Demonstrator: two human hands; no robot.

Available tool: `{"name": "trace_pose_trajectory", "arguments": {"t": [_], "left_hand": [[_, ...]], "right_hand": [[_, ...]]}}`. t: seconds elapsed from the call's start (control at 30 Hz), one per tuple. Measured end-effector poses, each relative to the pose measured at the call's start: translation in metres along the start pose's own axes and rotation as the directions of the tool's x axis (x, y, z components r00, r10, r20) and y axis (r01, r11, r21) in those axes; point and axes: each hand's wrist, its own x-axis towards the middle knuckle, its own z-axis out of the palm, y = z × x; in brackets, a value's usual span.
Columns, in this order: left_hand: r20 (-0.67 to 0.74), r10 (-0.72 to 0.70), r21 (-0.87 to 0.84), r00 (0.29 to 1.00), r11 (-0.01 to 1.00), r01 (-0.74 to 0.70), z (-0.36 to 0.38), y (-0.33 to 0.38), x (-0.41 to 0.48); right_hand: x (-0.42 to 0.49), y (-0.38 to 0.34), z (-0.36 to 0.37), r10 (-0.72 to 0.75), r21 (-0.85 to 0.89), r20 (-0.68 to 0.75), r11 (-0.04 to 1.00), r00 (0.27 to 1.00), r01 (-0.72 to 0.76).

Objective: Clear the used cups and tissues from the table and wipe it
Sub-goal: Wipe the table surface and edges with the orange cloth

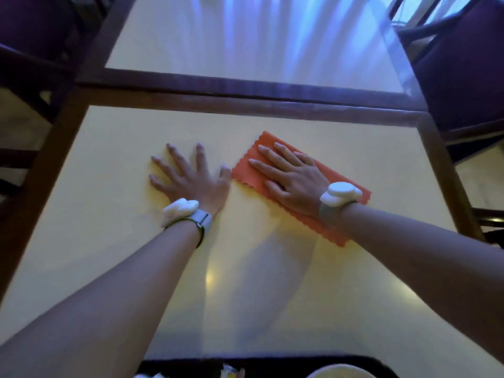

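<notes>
An orange cloth (331, 184) with zigzag edges lies flat on the cream tabletop (109, 241), right of centre. My right hand (289, 175) presses flat on the cloth, fingers stretched out and pointing up-left. My left hand (191, 175) rests flat on the bare tabletop just left of the cloth, fingers spread, holding nothing. At the bottom edge a dark tray (272, 364) carries a white cup rim (341, 372) and crumpled tissue (231, 371), only partly in view.
A dark wooden frame (245, 99) borders the table, and a second cream table (218, 36) adjoins it at the far side. Purple-seated chairs stand at the left (32, 36) and right (469, 72).
</notes>
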Motion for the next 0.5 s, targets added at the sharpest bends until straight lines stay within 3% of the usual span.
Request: {"name": "trace_pose_trajectory", "arguments": {"t": [0.37, 0.5], "left_hand": [[-0.033, -0.015, 0.031, 0.999, 0.999, 0.016, 0.0, -0.001, 0.003], [-0.028, -0.006, 0.051, 1.0, 0.999, 0.007, -0.004, -0.003, 0.002]], "right_hand": [[0.08, 0.075, -0.015, 0.107, -0.001, 0.057, 0.994, 0.993, -0.107], [0.075, 0.099, -0.014, 0.255, 0.022, 0.013, 0.967, 0.967, -0.255]]}}
